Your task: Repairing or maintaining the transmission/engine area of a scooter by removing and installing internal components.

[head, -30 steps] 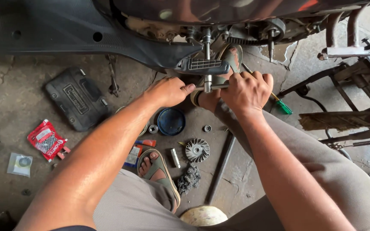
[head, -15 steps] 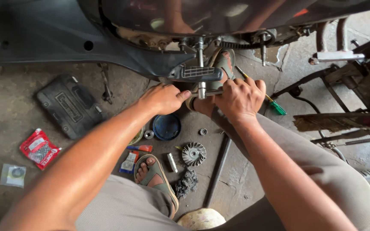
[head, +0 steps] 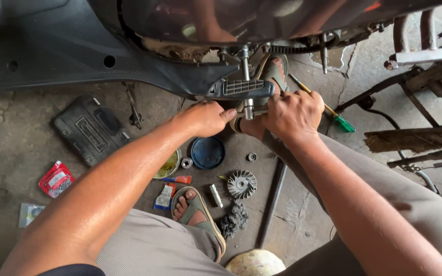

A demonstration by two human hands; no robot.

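Both hands meet under a dark scooter body [head: 78, 56], just below its black folding footrest [head: 241, 89]. My left hand [head: 203, 117] is closed with its fingertips against a vertical metal bolt [head: 248, 107] that hangs beneath the footrest. My right hand [head: 293, 115] is a fist on the other side of the same bolt; what it grips is hidden by the fingers. A green-handled screwdriver [head: 328, 110] lies on the floor behind the right hand. My sandalled feet [head: 195, 207] rest on the concrete.
On the floor lie a black plastic cover [head: 90, 130], a blue round lid [head: 207, 152], a finned metal pulley face [head: 241, 184], a small nut [head: 251, 157], a long metal rod [head: 271, 202], a red packet [head: 56, 179] and small tubes. A metal stand [head: 420, 56] and rusty frame stand right.
Both hands stay on the bolt under the footrest; the view has shifted slightly, and the hands sit a little lower and closer together around the bolt.
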